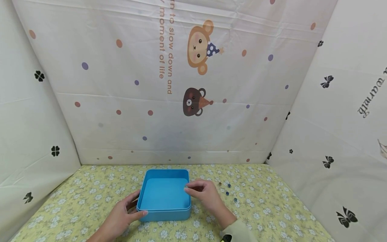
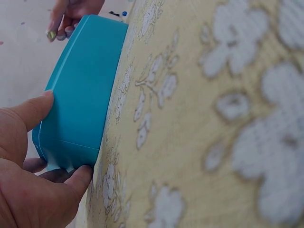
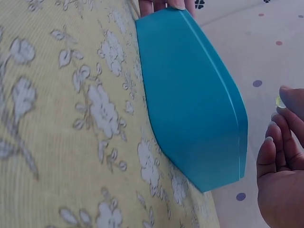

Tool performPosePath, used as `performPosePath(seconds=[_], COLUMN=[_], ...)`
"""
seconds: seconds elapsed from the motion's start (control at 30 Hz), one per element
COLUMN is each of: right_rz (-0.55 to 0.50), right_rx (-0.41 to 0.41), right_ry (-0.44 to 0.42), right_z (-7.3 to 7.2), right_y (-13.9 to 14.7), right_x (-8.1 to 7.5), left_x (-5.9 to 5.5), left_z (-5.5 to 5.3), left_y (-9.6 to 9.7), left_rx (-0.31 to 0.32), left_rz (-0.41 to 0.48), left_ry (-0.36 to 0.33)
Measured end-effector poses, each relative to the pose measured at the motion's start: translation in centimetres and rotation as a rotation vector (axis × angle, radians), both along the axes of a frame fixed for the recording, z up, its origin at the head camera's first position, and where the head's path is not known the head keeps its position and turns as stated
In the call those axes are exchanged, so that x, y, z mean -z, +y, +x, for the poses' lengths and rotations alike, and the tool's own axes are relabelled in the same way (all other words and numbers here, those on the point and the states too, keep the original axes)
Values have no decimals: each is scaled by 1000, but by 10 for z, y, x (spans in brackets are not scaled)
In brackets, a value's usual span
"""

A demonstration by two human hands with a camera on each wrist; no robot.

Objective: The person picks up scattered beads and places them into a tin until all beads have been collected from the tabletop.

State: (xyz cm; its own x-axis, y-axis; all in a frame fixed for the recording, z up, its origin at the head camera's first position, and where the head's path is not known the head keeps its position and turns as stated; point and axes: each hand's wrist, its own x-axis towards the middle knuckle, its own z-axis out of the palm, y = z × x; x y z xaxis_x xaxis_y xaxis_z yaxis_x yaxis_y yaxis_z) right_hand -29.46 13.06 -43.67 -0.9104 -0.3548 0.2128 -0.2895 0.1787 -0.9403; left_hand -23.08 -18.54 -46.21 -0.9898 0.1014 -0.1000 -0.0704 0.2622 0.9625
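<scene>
A square blue box (image 1: 166, 215), open at the top, sits on the flowered cloth, and its visible floor is bare. My left hand (image 1: 121, 213) grips its near left corner, thumb on the rim and fingers against the side wall. At the right rim, my right hand (image 1: 207, 196) pinches a small yellow-green marble (image 3: 280, 101) between thumb and fingertips. In the right wrist view the pinching fingers (image 3: 280, 128) are beside the box, a little apart from its wall. The left wrist view shows the left thumb (image 2: 35, 110) along the box's edge.
Several small dark and coloured marbles (image 1: 229, 185) lie scattered on the yellow flowered tablecloth (image 1: 263, 215) to the right of the right hand. A pale printed cloth wall (image 1: 169, 134) stands behind the table, with white cloth walls on both sides.
</scene>
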Motion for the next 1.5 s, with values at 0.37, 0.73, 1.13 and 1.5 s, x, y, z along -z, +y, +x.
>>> performPosePath(seconds=[0.37,0.73,1.13,1.5], right_rz=[37,46,-5,-14], right_rx=[-12,-18,-34,-60], right_ry=[15,-5,-70,-107], right_z=[1,-1,-3,0], right_y=[-10,-17,-31,-47], right_x=[-8,-18,-22,-27], left_x=[0,1,0,1], left_z=[0,0,-1,0], left_y=[0,1,1,-1], left_rx=[3,-8,-10,8], left_rz=[4,4,-3,-2], left_ry=[1,-11,0,8])
